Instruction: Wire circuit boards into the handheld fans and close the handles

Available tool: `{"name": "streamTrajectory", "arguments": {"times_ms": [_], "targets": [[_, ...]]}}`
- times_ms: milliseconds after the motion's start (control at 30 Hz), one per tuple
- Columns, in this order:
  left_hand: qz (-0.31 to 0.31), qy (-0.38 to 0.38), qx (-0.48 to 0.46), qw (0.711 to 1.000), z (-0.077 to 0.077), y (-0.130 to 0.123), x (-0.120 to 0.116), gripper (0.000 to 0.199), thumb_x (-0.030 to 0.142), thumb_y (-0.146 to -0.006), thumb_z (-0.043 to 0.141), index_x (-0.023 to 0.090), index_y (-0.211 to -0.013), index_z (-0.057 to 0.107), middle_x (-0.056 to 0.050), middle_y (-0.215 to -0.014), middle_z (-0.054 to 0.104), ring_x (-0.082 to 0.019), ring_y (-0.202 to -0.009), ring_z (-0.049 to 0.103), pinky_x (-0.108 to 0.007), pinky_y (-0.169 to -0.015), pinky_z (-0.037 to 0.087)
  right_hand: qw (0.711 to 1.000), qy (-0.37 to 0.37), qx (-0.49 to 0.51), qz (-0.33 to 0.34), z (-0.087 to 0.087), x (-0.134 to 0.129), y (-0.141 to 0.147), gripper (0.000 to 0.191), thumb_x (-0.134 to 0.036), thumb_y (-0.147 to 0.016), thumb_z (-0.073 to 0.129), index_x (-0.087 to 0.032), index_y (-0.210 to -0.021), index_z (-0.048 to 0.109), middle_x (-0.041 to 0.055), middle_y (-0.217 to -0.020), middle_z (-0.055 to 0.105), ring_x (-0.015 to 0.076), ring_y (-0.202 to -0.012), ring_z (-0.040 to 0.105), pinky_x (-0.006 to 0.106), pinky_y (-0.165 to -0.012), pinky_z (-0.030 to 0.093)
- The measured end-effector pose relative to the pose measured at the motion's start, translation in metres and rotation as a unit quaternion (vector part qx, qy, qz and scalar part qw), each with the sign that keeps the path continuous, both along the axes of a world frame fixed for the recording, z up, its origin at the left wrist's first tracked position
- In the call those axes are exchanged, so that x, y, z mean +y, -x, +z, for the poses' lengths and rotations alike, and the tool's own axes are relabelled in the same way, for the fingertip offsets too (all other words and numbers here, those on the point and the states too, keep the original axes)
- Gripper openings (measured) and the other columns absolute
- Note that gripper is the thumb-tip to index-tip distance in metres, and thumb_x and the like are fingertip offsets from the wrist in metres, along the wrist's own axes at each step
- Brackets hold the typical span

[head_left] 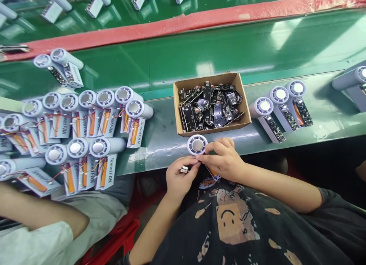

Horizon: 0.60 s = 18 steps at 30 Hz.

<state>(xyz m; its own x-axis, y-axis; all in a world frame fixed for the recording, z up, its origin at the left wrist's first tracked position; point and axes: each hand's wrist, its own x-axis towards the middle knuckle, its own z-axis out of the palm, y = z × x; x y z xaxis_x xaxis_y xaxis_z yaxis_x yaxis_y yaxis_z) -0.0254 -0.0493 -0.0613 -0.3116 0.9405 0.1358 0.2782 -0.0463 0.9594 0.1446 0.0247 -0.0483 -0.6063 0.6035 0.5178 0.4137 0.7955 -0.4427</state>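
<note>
My left hand (pixel 180 178) pinches a small connector or circuit piece (pixel 184 169) with its fingertips. My right hand (pixel 224 159) grips a white round fan head (pixel 197 144) at its lower edge, and the two hands nearly touch. Below the fingers, an orange battery (pixel 213 172) is partly hidden by my right hand. Just above the fan head stands a brown cardboard box (pixel 211 77) full of black circuit boards (pixel 210 105). Its near wall is close to the fan.
Several white fans with wired orange batteries on "Speed FAN" cards (pixel 135 132) lie at the left, and more with boards (pixel 274 112) at the right. All rest on a green belt (pixel 171 63) with a red strip (pixel 171 27). A co-worker's arm (pixel 37 208) reaches in at lower left.
</note>
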Motion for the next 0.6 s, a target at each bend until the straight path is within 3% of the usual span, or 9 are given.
{"name": "streamTrajectory", "arguments": {"times_ms": [67,133,233,333,533,600], "targets": [[0.008,0.001,-0.009,1.000,0.001,0.002,-0.001,0.003,0.023,-0.076,0.077,0.022,-0.077,0.074,-0.003,-0.083,0.077,-0.015,-0.067,0.071,-0.028,-0.065,0.060,0.999,0.030,0.023,0.003,-0.001,0.001,-0.001,0.014,-0.029,-0.094,0.061,-0.029,-0.092,0.075,0.0000,-0.085,0.066,0.0162,-0.084,0.047,0.034,-0.076,0.030],[0.023,0.030,-0.085,0.996,-0.002,0.004,-0.002,0.006,0.024,-0.074,0.079,0.022,-0.078,0.074,-0.002,-0.080,0.077,-0.010,-0.051,0.064,-0.023,-0.050,0.054,0.999,0.044,0.019,-0.004,0.000,0.000,-0.001,0.014,-0.030,-0.094,0.062,-0.028,-0.088,0.075,0.0004,-0.087,0.066,0.0166,-0.085,0.047,0.034,-0.078,0.030],[0.030,0.071,-0.189,0.979,-0.009,0.005,-0.003,0.015,0.031,-0.072,0.082,0.020,-0.078,0.074,0.002,-0.059,0.069,-0.007,-0.037,0.054,-0.019,-0.038,0.045,1.000,0.007,-0.018,-0.005,0.004,-0.002,0.002,0.013,-0.031,-0.093,0.062,-0.031,-0.098,0.074,0.0004,-0.099,0.068,0.0187,-0.091,0.047,0.037,-0.081,0.029],[0.029,0.083,-0.208,0.974,-0.014,0.005,-0.003,0.022,0.037,-0.070,0.084,0.019,-0.077,0.074,0.004,-0.047,0.061,-0.008,-0.036,0.053,-0.019,-0.038,0.045,0.998,-0.035,-0.042,0.001,0.005,-0.003,0.006,0.015,-0.031,-0.094,0.061,-0.035,-0.102,0.073,-0.0009,-0.101,0.068,0.0193,-0.094,0.046,0.038,-0.082,0.027],[0.033,0.096,-0.217,0.971,-0.008,0.001,-0.003,0.024,0.037,-0.066,0.086,0.018,-0.073,0.074,-0.002,-0.071,0.074,-0.006,-0.038,0.054,-0.019,-0.037,0.045,0.998,0.021,-0.061,-0.017,0.004,-0.005,0.010,0.014,-0.031,-0.095,0.060,-0.028,-0.091,0.073,0.0019,-0.096,0.064,0.0193,-0.093,0.044,0.037,-0.082,0.027],[0.036,0.103,-0.196,0.975,-0.004,0.001,-0.004,0.021,0.035,-0.068,0.085,0.018,-0.075,0.074,-0.001,-0.069,0.074,-0.007,-0.039,0.055,-0.019,-0.039,0.046,0.997,0.037,-0.058,-0.020,0.004,-0.006,0.011,0.015,-0.031,-0.095,0.059,-0.028,-0.091,0.073,0.0016,-0.096,0.065,0.0189,-0.093,0.044,0.036,-0.083,0.027]]}}
